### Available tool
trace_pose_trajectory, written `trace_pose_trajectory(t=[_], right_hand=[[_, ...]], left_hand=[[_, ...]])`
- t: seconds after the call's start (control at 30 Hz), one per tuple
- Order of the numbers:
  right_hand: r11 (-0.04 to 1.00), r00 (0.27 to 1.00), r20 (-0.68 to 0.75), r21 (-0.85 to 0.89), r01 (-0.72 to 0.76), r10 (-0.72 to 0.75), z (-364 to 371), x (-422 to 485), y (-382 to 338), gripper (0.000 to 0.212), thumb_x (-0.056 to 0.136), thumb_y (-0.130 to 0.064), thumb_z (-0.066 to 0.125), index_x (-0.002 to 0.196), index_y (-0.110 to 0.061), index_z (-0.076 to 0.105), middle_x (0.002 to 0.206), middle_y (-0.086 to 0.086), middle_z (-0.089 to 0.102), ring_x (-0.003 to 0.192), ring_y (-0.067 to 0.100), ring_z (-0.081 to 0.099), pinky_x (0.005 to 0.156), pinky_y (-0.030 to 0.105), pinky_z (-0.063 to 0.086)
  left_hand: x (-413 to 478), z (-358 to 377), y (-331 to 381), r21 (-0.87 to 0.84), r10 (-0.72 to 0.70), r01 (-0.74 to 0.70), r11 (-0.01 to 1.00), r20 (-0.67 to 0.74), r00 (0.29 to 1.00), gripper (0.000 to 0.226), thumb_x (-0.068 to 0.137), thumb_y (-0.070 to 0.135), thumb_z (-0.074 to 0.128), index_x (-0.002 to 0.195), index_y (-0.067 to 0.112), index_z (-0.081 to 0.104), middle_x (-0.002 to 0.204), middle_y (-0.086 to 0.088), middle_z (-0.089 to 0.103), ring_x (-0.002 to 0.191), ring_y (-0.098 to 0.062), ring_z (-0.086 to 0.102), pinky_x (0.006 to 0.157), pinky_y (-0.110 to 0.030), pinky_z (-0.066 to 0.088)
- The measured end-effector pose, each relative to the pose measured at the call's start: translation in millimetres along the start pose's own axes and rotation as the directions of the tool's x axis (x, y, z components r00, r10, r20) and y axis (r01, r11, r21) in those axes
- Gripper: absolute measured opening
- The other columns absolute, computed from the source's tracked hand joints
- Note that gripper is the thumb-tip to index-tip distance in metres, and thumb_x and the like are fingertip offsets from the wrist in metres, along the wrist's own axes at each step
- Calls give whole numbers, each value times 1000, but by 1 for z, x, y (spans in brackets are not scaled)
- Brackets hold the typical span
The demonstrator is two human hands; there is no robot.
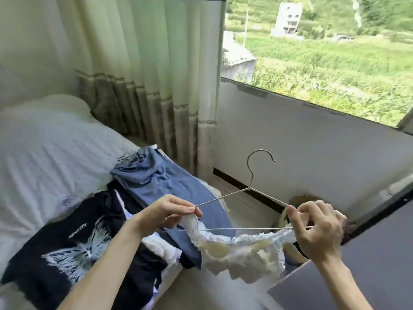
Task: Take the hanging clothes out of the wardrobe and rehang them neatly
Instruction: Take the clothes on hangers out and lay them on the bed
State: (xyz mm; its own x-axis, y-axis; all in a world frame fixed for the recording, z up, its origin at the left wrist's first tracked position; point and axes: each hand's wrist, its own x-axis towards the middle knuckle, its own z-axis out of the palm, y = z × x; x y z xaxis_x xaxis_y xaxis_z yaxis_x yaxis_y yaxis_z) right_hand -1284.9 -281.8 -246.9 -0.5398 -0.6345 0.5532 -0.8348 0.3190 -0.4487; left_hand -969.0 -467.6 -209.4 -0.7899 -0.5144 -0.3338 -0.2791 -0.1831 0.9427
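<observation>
A thin metal wire hanger (250, 191) is held in the air in front of me, hook upward. A small white ruffled garment (241, 249) hangs along its bottom bar. My left hand (169, 213) pinches the hanger's left arm together with the garment's left strap. My right hand (317, 227) pinches the right arm of the hanger and the garment's right strap. On the bed lie a blue garment (161, 182) with another wire hanger at its top, and a dark navy shirt with a white butterfly print (73, 245).
The bed (44, 157) with a white dotted cover and pillow fills the left. Striped curtains (145, 74) hang behind it. A window (324, 48) over a white wall is at the right. A dark flat surface (368, 276) lies at the lower right.
</observation>
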Motion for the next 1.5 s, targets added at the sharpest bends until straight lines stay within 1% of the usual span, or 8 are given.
trace_pose_trajectory(t=[0.27,0.4,0.6,0.77,0.9,1.23,1.4,1.5], right_hand=[[926,938,118,243,290,-325,63,0,-110,45,85,-60,48,69,-18,57,71,-4,51,76,25,53,82,43,31],[852,882,160,382,358,-443,83,-34,-178,45,83,-61,50,68,-20,57,70,-7,48,76,25,54,81,35,26],[718,754,251,579,386,-607,96,-91,-282,47,83,-66,49,64,-24,55,66,-9,52,72,22,54,77,36,30],[579,635,286,752,315,-717,98,-143,-388,44,83,-63,55,61,-25,56,65,-11,53,69,16,53,70,41,46],[505,576,296,828,243,-762,106,-191,-488,45,82,-67,52,64,-27,59,69,-13,56,73,11,55,71,36,46],[513,534,356,840,177,-767,167,-283,-742,52,84,-74,46,62,-27,56,71,-12,59,70,9,58,64,32,48],[556,524,416,820,137,-743,220,-309,-827,55,87,-72,49,62,-24,57,72,-10,58,69,9,57,63,31,48],[617,479,481,767,176,-734,269,-328,-853,50,89,-68,50,66,-25,60,74,-13,57,75,14,59,76,37,49]], left_hand=[[-152,-12,-64,-143,-21,-43,989,-421,907,71,54,62,85,101,9,78,47,1,24,40,-9,19,47,-27,11],[-241,-7,-89,-188,-77,-43,981,-587,806,69,57,58,86,108,12,78,50,4,24,41,-7,19,41,-16,16],[-371,2,-113,-225,-162,-23,974,-764,625,28,88,29,72,114,20,76,60,-4,19,52,-16,11,47,-25,12],[-486,-9,-113,-181,-165,16,983,-851,498,73,55,66,86,115,26,76,53,4,20,44,-10,17,44,-21,16],[-580,-38,-116,-137,-139,31,990,-926,350,75,54,66,87,116,27,75,66,-2,30,56,-21,20,47,-27,12],[-761,-226,-138,-92,-101,74,993,-987,128,71,44,60,92,101,21,76,67,-10,29,47,-12,22,47,-27,12],[-800,-332,-158,-105,-122,123,987,-983,136,25,70,33,86,91,24,77,51,3,26,44,-8,21,42,-17,16],[-796,-387,-212,-151,-172,205,967,-981,91,10,84,29,75,92,24,77,54,5,50,46,-6,40,47,-17,29]])
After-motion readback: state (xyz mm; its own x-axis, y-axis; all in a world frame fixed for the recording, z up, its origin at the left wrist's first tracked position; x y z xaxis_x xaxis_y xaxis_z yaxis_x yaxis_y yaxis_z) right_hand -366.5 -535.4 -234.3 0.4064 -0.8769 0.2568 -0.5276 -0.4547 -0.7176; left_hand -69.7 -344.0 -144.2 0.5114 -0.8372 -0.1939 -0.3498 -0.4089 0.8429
